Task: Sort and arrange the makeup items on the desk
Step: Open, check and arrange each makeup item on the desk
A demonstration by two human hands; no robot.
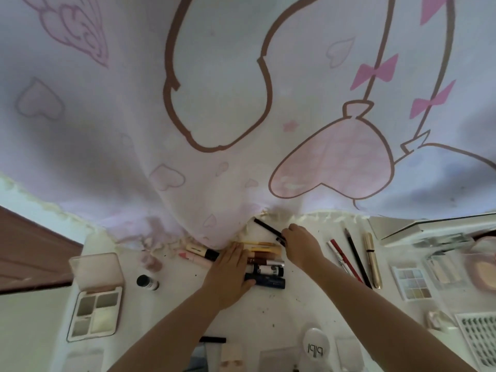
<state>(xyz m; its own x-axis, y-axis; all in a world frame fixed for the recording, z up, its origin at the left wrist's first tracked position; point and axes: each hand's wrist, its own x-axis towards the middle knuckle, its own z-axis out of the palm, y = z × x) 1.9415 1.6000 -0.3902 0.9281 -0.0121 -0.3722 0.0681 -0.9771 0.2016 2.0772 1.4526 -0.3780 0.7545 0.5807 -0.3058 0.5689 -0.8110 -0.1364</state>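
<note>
In the head view, my one view, I read this as the grouping step: stick-shaped makeup is being gathered into a row at lower centre of the frame. My left hand (pixel 231 275) lies flat, fingers straight, pressing against the left ends of the stacked tubes (pixel 265 261), which sit side by side on the white desk (pixel 284 304), holding them square. My right hand (pixel 300 242) pinches one end of a thin black pencil (pixel 268 230) just above that stack, its far tip pointing toward the printed cloth (pixel 241 103) that hangs over the upper frame. To the right of centre, a red pen, a black pencil and a gold mascara (pixel 372 260) lie in their own loose line, and an open palette (pixel 95 304) sits at lower left. I judge the next move calls for deciding where the pencil belongs, likely with the slim pencils at right, and laying it parallel without nudging the tubes.
</note>
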